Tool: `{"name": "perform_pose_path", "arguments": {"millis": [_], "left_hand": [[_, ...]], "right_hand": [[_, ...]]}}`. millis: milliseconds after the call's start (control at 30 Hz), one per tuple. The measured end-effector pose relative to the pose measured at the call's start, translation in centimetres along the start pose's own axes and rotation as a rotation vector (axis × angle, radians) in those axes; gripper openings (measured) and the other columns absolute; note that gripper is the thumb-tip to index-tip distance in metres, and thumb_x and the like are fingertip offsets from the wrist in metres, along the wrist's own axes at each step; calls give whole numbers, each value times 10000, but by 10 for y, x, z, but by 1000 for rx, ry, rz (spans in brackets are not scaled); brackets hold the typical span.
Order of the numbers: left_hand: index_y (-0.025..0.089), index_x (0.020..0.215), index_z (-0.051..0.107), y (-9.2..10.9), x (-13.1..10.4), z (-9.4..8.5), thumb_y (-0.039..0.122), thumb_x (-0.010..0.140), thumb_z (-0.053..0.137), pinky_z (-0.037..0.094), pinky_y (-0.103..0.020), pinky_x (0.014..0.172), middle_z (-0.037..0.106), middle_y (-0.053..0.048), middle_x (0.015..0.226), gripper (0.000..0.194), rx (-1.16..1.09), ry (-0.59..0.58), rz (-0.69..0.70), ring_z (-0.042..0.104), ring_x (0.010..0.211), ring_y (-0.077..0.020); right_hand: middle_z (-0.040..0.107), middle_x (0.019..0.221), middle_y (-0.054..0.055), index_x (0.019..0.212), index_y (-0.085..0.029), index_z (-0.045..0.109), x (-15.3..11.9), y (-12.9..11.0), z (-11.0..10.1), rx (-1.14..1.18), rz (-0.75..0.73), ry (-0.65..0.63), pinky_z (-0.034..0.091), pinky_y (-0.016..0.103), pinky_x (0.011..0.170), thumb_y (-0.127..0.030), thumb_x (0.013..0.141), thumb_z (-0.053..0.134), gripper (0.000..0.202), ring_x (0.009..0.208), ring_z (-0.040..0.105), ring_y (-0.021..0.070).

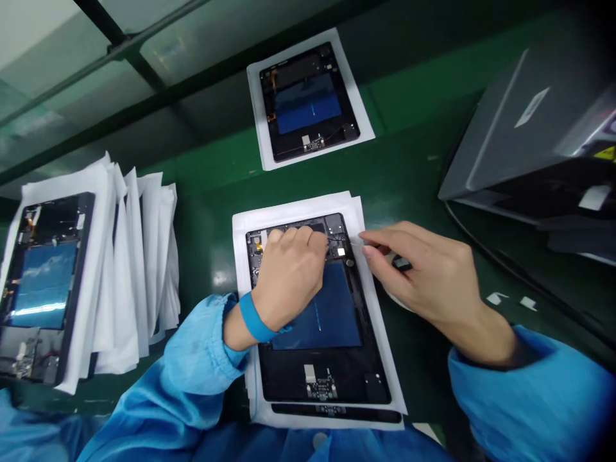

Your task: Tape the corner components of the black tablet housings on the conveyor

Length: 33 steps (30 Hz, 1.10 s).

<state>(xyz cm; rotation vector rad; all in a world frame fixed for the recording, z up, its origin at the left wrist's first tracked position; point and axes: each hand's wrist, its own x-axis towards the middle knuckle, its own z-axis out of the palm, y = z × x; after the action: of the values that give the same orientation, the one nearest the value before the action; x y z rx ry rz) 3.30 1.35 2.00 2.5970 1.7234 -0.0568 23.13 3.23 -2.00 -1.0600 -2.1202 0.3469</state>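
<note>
An opened tablet (332,366) lies on white sheets (385,385) in front of me, its blue battery panel and circuit boards showing. My left hand (292,273), with a blue band at the wrist, is closed over the tablet's upper part; its fingertips are hidden, and thin dark wires show just beside them. Right of the tablet's upper right corner is my right hand (418,266), thumb and forefinger brought close together. A faint thin strand seems to run from these fingertips towards the tablet, too fine to make out. Under that palm a small round object is partly hidden.
Another opened tablet (308,102) lies on a white sheet at the back. At the left, one more tablet (45,282) leans on a stack of white sleeves (144,269). A grey machine (510,128) with a black cable (510,263) stands at the right, near small white scraps (528,303).
</note>
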Motion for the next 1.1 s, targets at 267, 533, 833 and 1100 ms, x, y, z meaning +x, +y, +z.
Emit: {"name": "perform_pose_path", "arguments": {"millis": [267, 533, 833, 1100], "left_hand": [[183, 888, 579, 11, -5, -7, 141, 981, 503, 384, -363, 631, 646, 6, 699, 127, -89, -54, -2, 614, 611, -208], [188, 870, 580, 15, -7, 7, 175, 1008, 453, 367, -318, 545, 607, 43, 572, 188, -179, 79, 45, 589, 482, -163], [185, 923, 599, 11, -9, 12, 202, 1042, 404, 401, -326, 563, 629, 43, 619, 229, -284, 135, 59, 611, 523, -160], [173, 911, 593, 11, -8, 13, 190, 1042, 415, 418, -320, 572, 634, 43, 640, 222, -340, 121, 57, 610, 547, -135]], "right_hand": [[728, 909, 38, 1039, -159, 686, -1, 1, 0, -4, 23, -11, 507, 272, 635, -213, 936, 628, 130, 766, 685, 156], [740, 936, 29, 1071, -193, 680, -1, 2, -3, -13, 46, -49, 506, 291, 616, -231, 956, 591, 150, 776, 694, 161], [729, 1003, 46, 1049, -169, 683, -2, 3, -6, -83, -93, -143, 507, 315, 703, -251, 976, 562, 163, 812, 675, 163], [675, 990, 65, 1140, -195, 682, -5, 5, -1, -165, -177, -236, 465, 341, 701, -271, 1007, 465, 266, 761, 592, 162]]}}
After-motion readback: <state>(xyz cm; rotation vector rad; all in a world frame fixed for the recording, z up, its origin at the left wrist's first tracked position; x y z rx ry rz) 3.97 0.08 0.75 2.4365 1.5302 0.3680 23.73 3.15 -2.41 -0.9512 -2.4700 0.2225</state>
